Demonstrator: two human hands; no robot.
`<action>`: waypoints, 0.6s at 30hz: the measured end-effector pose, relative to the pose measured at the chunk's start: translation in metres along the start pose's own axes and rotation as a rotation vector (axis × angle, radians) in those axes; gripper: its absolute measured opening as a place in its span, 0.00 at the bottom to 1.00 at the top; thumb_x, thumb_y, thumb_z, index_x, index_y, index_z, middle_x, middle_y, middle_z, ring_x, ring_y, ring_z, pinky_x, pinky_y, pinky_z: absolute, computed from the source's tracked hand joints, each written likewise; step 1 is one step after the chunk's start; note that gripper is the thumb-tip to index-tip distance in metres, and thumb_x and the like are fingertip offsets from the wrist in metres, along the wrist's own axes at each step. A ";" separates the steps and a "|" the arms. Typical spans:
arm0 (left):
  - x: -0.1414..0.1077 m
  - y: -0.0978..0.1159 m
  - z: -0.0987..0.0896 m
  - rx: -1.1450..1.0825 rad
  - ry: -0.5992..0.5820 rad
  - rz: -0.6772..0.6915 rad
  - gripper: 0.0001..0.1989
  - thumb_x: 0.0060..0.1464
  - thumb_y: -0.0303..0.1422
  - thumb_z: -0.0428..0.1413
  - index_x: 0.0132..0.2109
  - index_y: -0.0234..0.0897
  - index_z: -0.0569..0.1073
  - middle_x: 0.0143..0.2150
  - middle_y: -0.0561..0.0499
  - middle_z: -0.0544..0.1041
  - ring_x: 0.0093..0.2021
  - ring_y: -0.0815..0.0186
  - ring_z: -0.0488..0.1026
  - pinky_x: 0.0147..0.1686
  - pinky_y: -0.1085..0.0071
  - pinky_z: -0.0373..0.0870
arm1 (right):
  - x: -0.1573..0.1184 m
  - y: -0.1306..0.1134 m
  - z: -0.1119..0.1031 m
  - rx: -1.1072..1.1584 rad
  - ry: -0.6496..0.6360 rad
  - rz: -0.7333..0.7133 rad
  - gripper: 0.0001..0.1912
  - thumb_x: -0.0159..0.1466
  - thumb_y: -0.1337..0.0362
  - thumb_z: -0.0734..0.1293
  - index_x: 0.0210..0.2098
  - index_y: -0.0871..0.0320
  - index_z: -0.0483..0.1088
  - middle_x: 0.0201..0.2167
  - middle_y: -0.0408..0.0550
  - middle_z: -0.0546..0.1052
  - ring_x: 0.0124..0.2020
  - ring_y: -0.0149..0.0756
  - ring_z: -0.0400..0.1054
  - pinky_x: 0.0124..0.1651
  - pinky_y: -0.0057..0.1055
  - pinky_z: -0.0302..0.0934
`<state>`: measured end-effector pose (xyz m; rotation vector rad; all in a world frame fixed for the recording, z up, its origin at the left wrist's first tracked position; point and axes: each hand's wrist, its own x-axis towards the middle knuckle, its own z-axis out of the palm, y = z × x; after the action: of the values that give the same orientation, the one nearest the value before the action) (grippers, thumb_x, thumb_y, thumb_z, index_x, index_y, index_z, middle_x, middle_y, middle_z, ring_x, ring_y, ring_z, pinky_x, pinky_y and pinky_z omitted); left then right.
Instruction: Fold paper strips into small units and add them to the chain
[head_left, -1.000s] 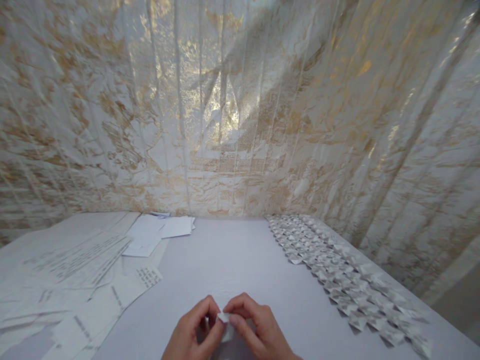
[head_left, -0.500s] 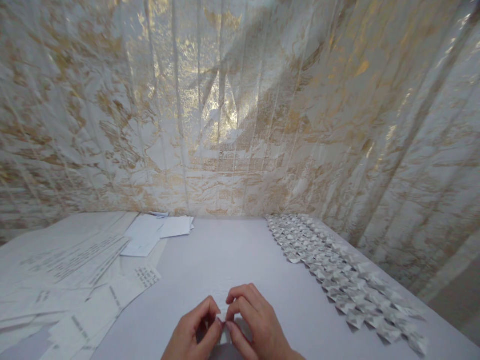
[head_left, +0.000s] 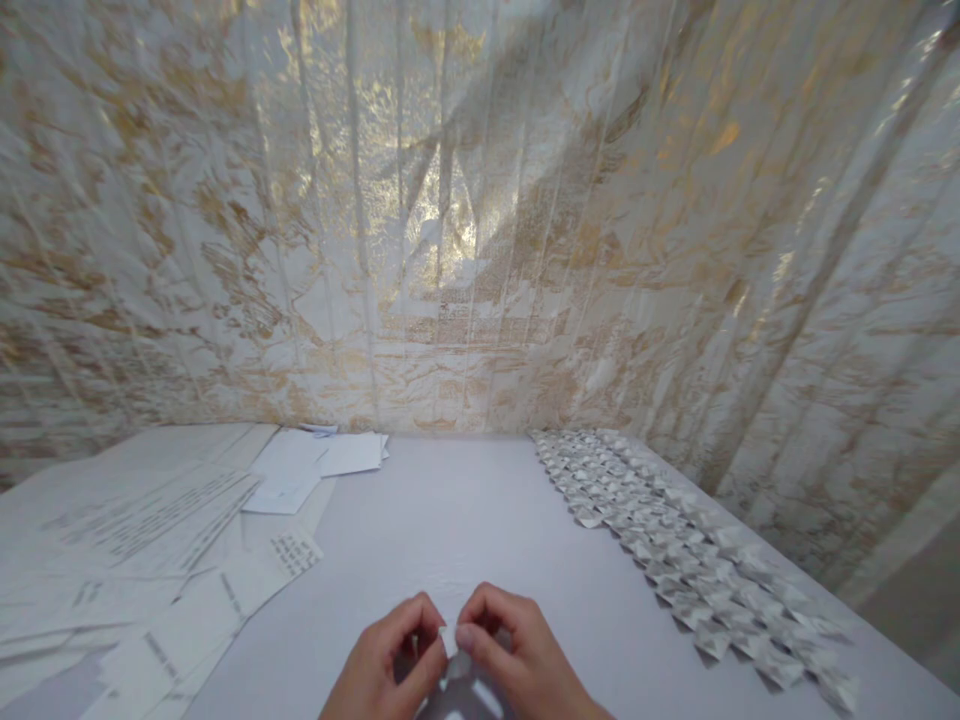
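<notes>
Near the bottom centre, a small white folded piece of paper (head_left: 449, 641) is between my two hands. My left hand (head_left: 394, 655) pinches its left side between thumb and forefinger. From the right, my right hand (head_left: 517, 645) closes its thumb and forefinger on the other side of the paper. Both hands are held just above the pale table (head_left: 450, 510). The lower part of the paper is partly hidden by the fingers.
Printed sheets (head_left: 165, 540) lie overlapping on the left, with blank white papers (head_left: 289, 470) behind them. Rows of several small folded paper pieces (head_left: 660, 540) run along the right side. A patterned gold-and-white curtain (head_left: 465, 220) hangs behind the table.
My right hand's fingers have drawn down and closer together, with the thumb higher against the paper. More of the small paper shows between the hands. My left hand has barely moved.
</notes>
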<state>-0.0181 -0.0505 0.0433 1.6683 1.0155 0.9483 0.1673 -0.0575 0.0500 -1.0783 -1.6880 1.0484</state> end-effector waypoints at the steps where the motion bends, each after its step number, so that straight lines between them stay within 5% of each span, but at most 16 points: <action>1: 0.000 0.001 0.000 0.015 0.008 0.013 0.19 0.59 0.50 0.55 0.30 0.40 0.70 0.27 0.56 0.67 0.30 0.64 0.64 0.31 0.71 0.58 | 0.000 0.000 0.001 0.025 0.014 0.028 0.19 0.65 0.50 0.68 0.29 0.58 0.72 0.24 0.42 0.69 0.28 0.34 0.62 0.33 0.30 0.56; 18: -0.001 0.013 -0.005 0.071 0.032 0.011 0.20 0.60 0.50 0.55 0.29 0.41 0.70 0.28 0.56 0.69 0.31 0.63 0.67 0.34 0.70 0.61 | 0.002 -0.005 0.003 0.150 0.045 0.142 0.29 0.58 0.37 0.71 0.26 0.59 0.71 0.22 0.40 0.67 0.26 0.31 0.57 0.32 0.30 0.51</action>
<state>-0.0203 -0.0527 0.0572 1.7235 1.0739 0.9590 0.1634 -0.0578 0.0538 -1.1284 -1.4895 1.2116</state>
